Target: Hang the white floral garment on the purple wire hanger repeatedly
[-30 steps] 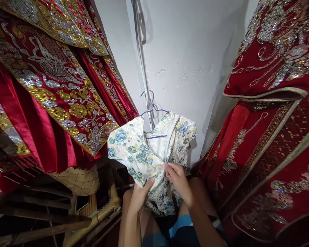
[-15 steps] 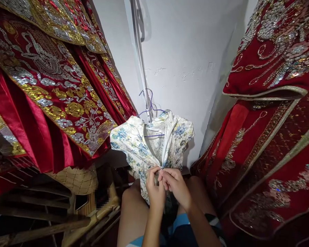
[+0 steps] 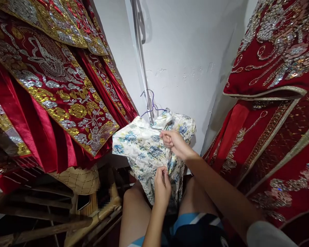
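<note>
Creased cloth blouse, glossy metal pole

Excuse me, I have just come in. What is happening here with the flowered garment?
A person is handling a floral garment on a purple hanger, in front of a pale wall. The right hand is closed at the front near the neckline, and the left hand pinches the front lower down. Between them, the front edges lie together. The exact part under the right fingers is too small to tell. Red decorated garments hang on both sides.
</note>
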A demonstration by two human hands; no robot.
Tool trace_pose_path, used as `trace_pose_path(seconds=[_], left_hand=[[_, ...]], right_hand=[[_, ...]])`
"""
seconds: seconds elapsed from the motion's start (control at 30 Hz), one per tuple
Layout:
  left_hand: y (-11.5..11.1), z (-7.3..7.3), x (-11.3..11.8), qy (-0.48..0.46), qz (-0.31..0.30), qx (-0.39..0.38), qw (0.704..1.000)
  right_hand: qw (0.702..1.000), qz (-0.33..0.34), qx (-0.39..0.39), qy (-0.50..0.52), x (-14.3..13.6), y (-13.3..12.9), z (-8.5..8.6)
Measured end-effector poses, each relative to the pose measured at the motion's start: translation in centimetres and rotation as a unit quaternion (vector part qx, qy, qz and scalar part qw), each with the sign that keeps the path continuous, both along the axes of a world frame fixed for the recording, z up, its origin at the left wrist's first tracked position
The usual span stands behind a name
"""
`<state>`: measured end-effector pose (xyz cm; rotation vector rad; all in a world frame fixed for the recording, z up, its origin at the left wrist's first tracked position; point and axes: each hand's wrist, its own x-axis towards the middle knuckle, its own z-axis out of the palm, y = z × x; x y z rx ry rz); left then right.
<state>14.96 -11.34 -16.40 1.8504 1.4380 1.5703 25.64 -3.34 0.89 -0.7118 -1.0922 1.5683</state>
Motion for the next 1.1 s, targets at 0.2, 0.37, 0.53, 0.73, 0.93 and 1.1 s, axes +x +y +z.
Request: trace_pose_path(seconds=[0.2, 0.37, 0.53, 0.73, 0.93, 1.1], left_hand=[[0.6, -1.2, -1.6, 0.034, -0.033, -0.016, 0.999], [2.0, 3.6, -4.1, 0.023, -0.047, 0.031, 0.998], [4.9, 13.4, -5.7, 0.052, -0.013, 0.161, 0.985], [7.4, 20.0, -5.5, 0.191, -0.070, 0.202, 0.958], [8.0, 20.4, -5.7, 0.269, -0.088, 0.171, 0.944], [6.8, 21.9, -7.4, 0.154, 0.020, 0.236, 0.959]], right_hand=[[1.000, 0.008, 0.016, 0.017, -0.6, 1.9, 4.1], [0.993, -0.013, 0.110, -0.039, -0.9, 0.1, 2.3], [0.986, -0.007, 0.156, -0.057, -0.8, -0.3, 1.7], [0.988, 0.000, 0.151, -0.014, -0.5, 0.3, 1.2], [0.984, -0.007, 0.169, -0.053, -1.1, 1.3, -0.1], [0.986, -0.040, 0.113, -0.114, -1.8, 2.0, -3.8]])
